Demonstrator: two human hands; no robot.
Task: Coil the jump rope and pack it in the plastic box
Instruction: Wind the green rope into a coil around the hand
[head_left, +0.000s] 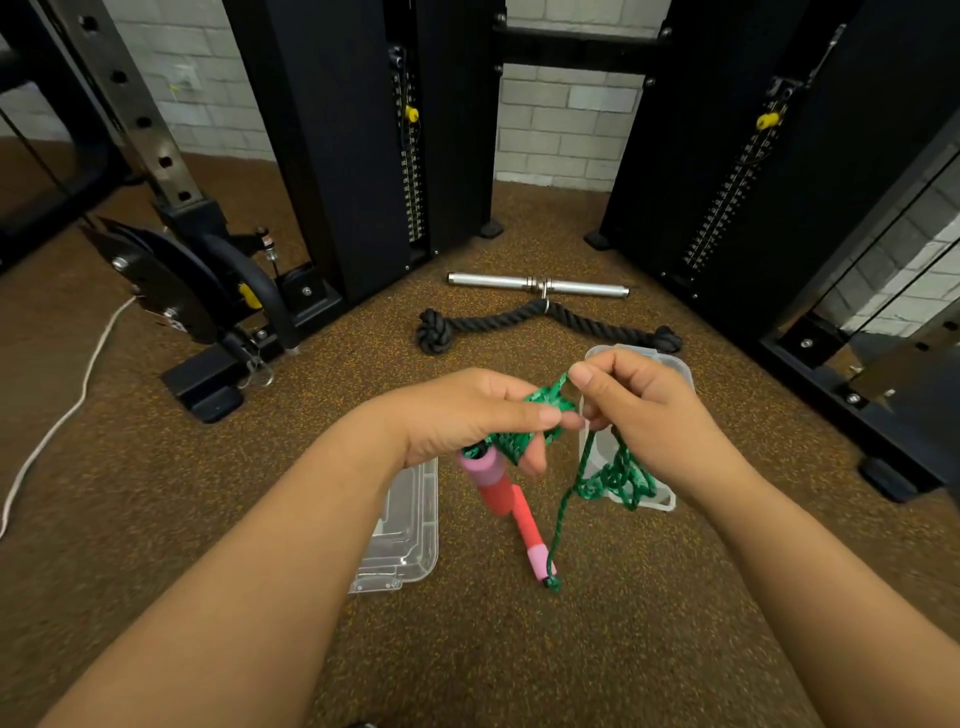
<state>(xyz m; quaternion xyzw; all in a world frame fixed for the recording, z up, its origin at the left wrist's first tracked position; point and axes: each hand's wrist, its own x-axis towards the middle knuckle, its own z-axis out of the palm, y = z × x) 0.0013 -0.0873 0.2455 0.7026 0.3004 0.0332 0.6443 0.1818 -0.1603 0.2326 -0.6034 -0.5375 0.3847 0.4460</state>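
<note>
My left hand grips a bundle of coiled green jump rope together with one pink-and-red handle that hangs below it. My right hand pinches a strand of the green rope just right of the bundle. More loose rope hangs from that hand in loops. The second pink-and-red handle lies on the floor with rope running up from its end. A clear plastic box sits on the floor behind my right hand, partly hidden. Its clear lid lies under my left wrist.
A black knotted rope attachment and a chrome bar handle lie on the brown speckled floor beyond the box. Black weight-stack towers stand left and right. A white cord runs along the floor at far left.
</note>
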